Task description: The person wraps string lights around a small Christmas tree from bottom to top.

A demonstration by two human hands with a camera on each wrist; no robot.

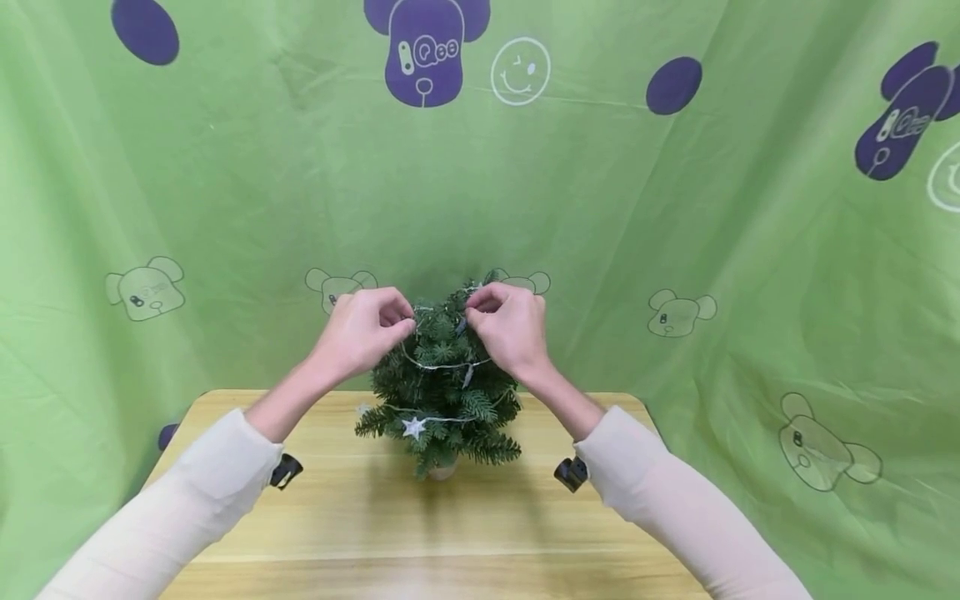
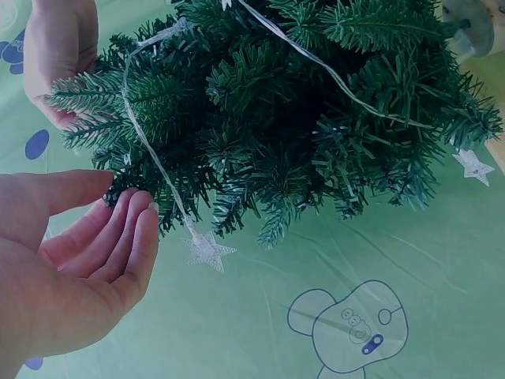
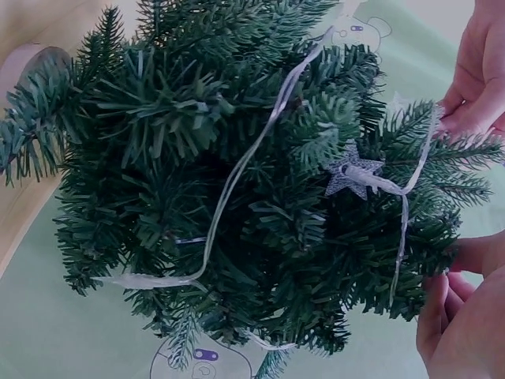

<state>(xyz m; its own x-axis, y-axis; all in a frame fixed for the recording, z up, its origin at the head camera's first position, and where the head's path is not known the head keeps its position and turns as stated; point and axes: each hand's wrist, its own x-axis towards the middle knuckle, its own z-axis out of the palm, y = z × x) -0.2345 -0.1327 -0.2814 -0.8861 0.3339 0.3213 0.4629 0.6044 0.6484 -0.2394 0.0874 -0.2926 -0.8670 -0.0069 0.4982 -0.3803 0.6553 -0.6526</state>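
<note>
A small artificial Christmas tree (image 1: 431, 396) stands upright on the table. A clear-wired string of star lights (image 1: 448, 366) winds around it, with one star (image 1: 414, 427) low at the front. Near the tree's top left, my left hand (image 1: 367, 329) pinches a branch tip between thumb and fingers. Opposite it, my right hand (image 1: 513, 327) pinches a branch tip on the upper right. In the left wrist view a star (image 2: 209, 251) dangles beside my left fingers. Another star (image 3: 355, 170) lies against the needles in the right wrist view. Needles partly hide the fingertips.
The wooden table (image 1: 337, 517) carries the tree near its far edge, on a round pale base (image 1: 442, 471). Behind and at both sides hangs a green curtain (image 1: 300, 192) with bear prints. Black straps with small devices (image 1: 572, 474) sit at both wrists.
</note>
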